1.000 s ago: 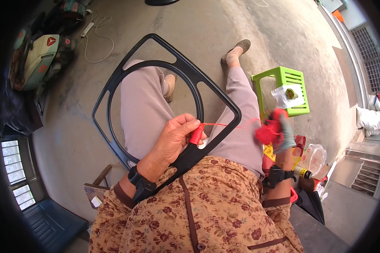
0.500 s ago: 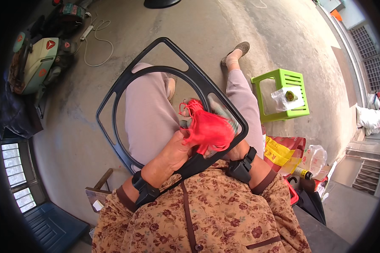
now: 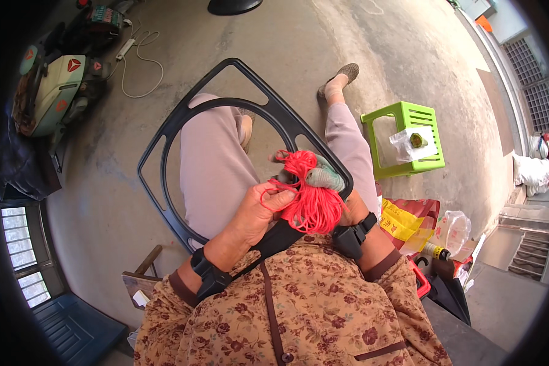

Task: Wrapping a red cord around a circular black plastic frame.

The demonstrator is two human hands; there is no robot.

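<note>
A black plastic frame (image 3: 175, 130), square with rounded corners and a large round opening, lies across my lap. Over its near right side sits a bundle of thin red cord (image 3: 314, 210), its loops hanging toward me. My right hand (image 3: 327, 175), in a grey-green glove, is closed round the gathered upper part of the bundle, thumb across it. Whether it also grips the frame is hidden. My left hand (image 3: 259, 210) pinches red cord at the bundle's left side, where a thin loop stands out by the fingers.
A green plastic stool (image 3: 438, 163) stands at right, bearing a clear bag and a small round object. Red and yellow packaging (image 3: 402, 219) lies by my right side. A scooter (image 3: 58, 91) and a white cable (image 3: 160, 79) are at the left.
The red bundle, blurred and lifted across the frame before, has turned and now hangs lower with its loops toward me. My right hand's gloved thumb has come into view over it.
</note>
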